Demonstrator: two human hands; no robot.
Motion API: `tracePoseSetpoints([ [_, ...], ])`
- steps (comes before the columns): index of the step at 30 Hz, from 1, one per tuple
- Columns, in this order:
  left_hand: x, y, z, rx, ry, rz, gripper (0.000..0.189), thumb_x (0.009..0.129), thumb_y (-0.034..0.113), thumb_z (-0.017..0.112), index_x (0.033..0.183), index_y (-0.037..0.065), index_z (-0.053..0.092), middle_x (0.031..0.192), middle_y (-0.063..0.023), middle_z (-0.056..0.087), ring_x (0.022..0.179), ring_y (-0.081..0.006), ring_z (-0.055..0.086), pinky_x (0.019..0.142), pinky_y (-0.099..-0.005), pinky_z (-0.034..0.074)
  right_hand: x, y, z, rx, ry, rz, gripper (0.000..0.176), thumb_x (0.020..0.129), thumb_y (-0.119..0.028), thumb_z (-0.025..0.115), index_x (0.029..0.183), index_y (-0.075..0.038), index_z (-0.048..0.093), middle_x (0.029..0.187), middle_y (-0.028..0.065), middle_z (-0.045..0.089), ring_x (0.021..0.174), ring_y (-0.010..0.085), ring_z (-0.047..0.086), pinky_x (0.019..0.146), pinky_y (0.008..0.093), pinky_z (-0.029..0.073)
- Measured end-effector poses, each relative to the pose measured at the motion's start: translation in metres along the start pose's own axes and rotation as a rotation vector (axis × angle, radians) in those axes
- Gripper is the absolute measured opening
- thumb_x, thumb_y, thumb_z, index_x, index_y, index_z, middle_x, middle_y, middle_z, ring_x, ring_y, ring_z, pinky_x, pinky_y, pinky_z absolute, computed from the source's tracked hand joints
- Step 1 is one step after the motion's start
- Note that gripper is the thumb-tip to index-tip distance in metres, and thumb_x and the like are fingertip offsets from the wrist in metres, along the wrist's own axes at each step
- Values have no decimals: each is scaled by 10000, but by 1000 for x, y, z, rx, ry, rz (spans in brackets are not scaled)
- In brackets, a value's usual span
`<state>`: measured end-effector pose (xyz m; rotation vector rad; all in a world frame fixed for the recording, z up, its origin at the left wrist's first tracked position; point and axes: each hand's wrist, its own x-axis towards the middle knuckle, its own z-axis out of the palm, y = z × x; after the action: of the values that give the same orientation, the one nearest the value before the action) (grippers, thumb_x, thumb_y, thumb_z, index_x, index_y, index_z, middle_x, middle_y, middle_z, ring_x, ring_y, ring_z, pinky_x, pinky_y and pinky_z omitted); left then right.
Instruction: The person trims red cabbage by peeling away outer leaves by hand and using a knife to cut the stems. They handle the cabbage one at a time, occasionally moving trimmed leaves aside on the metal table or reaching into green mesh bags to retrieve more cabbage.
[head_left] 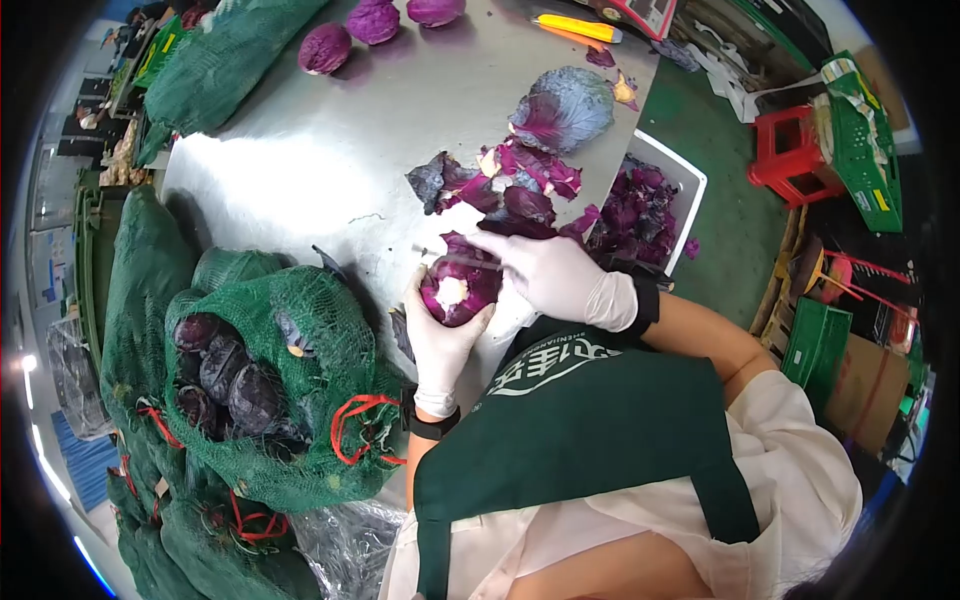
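The left hand (443, 345) had its thumb and fingers spread around a purple cabbage (467, 295), cupping it from the side and below. The right hand (565, 282) was closed fairly narrow on what looked like a thin blade (472, 261), laid crosswise over the cabbage's upper part; couldn't tell how the handle sat. Both hands had thin whitish gloves on.

The cabbage was at the near edge of the metal table (290, 180), pale cut stem facing up and toward the person. Pretty round thing, so no clear long axis. Skin looked smooth and glossy, while the loose leaves (525, 190) just beyond were crinkly and torn, next to a big veiny bluish leaf (565, 110).

White bin (692, 190) on the right had dark purple leaves in it. On the left, a green mesh bag (335, 345) gaped open around several dull, dark cabbages (238, 378).
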<state>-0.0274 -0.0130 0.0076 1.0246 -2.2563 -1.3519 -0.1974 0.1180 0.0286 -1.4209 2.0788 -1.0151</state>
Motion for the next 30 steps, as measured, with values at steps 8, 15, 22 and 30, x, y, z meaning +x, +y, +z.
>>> tracePoseSetpoints([
  [8,6,5,4,84,-71,10,944,623,270,910,1350,-60,406,1266,-225,513,1200,-339,533,1044,-414,417,5,-2,16,-310,-142,-79,671,887,-155,569,1522,-147,350,769,103,581,559,273,638,484,394,534],
  [15,10,15,12,201,-12,-23,884,626,317,909,1309,-24,463,1194,-208,553,1127,-345,570,979,-412,463,29,-2,17,-262,-136,30,385,933,-191,513,1315,-150,514,900,161,651,657,325,693,562,435,566],
  [22,10,17,18,254,82,-55,869,627,351,907,1292,-10,478,1166,-202,587,1075,-357,606,938,-421,490,50,-2,17,-233,-179,35,323,952,-206,489,1247,-153,611,935,157,703,760,337,706,679,454,569],
  [30,-22,-8,18,34,12,174,952,597,134,904,1391,-9,400,1295,-187,527,1220,-299,526,1069,-393,406,94,60,7,28,-443,397,719,732,16,662,1418,-143,517,799,207,647,579,268,628,546,406,511],
])
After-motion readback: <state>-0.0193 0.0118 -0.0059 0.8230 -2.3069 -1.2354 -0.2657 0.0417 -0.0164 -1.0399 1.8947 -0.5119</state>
